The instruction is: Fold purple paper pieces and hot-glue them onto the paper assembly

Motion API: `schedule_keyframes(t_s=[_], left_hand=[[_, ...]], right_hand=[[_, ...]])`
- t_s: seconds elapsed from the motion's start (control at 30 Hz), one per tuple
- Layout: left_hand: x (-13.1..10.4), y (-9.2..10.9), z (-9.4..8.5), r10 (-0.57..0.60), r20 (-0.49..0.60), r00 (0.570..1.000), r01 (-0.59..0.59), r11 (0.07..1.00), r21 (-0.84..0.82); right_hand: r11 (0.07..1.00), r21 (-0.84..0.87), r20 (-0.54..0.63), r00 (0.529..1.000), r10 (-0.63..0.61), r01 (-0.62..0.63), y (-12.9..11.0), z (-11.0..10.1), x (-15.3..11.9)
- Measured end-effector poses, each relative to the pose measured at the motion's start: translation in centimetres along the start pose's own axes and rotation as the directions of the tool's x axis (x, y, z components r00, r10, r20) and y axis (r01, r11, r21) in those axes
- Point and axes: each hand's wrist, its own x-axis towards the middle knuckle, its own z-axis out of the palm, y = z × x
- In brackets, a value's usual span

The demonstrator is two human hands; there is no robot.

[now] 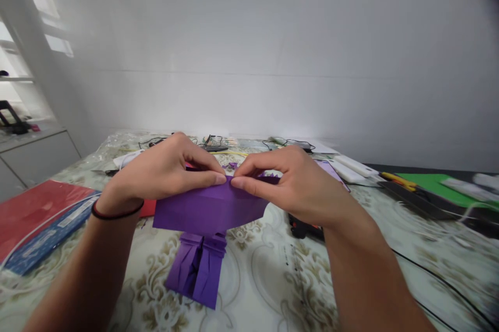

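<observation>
My left hand [175, 168] and right hand [290, 181] pinch the purple paper [202, 210] along its top edge, thumbs nearly meeting, above the table [257, 280]. I'd call this creasing; working along the edge calls for even pressure. A folded purple piece [208, 275] lies nearer me.

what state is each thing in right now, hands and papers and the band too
purple sheet: held up by its top edge, creased
folded purple paper: pleated, lying on the table, not held
left hand: pinching the purple sheet
right hand: pinching the purple sheet
dark band: worn around the left wrist
red sheet: lying flat
</observation>
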Motion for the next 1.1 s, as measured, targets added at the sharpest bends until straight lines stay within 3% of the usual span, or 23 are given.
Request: schedule_keyframes(t_s=[0.37,0.63,0.7,0.77,0.87,0.93,0.97,1.0,1.03,1.1], left_hand=[[-0.1,-0.1,0.3,-0.028,-0.066,0.997,0.014,0.978,-0.207],[-0.4,-0.3,-0.2,-0.066,-0.063,0.996,0.066,0.998,0.003],[-0.9,-0.9,1.0,-0.115,-0.012,0.993,0.115,0.992,0.048],[-2.1,-1.7,3.1,-0.158,0.0,0.987,0.158,0.983,0.098],[-5.0,-3.0,7.6,-0.203,-0.194,0.96,0.24,0.952,0.191],[-7.1,-3.7,10.5,-0.187,-0.102,0.977,0.204,0.958,0.203],[-7.9,-4.0,11.7,-0.16,0.004,0.987,0.157,0.97,0.185],[-8.5,-4.3,12.7,-0.113,0.179,0.977,0.088,0.986,0.145],[-8.9,-4.7,13.4,-0.066,0.344,0.937,0.033,0.994,0.102],[-9.3,-5.5,14.3,-0.036,0.455,0.89,-0.006,0.996,0.09]], right_hand=[[0.997,0.052,-0.086,0.995,-0.046,0.051,-0.1,-0.1,-0.4],[0.975,-0.006,-0.014,0.975,0.22,-0.22,1.2,-1.2,-0.9],[0.95,0.012,0.064,0.948,0.312,-0.313,2.3,-1.3,-1.7],[0.898,0.055,0.188,0.888,0.42,-0.436,3.7,-1.0,-3.4],[0.758,0.12,0.38,0.735,0.562,-0.641,5.7,-0.5,-6.9],[0.695,0.1,0.455,0.654,0.604,-0.712,6.6,-0.4,-9.2],[0.698,0.074,0.458,0.646,0.611,-0.712,6.8,-0.5,-10.2],[0.708,0.047,0.468,0.642,0.607,-0.704,6.9,-0.7,-10.9],[0.72,0.028,0.477,0.642,0.6,-0.693,7.0,-0.8,-11.3],[0.735,0.015,0.505,0.64,0.579,-0.678,7.2,-0.8,-11.5]])
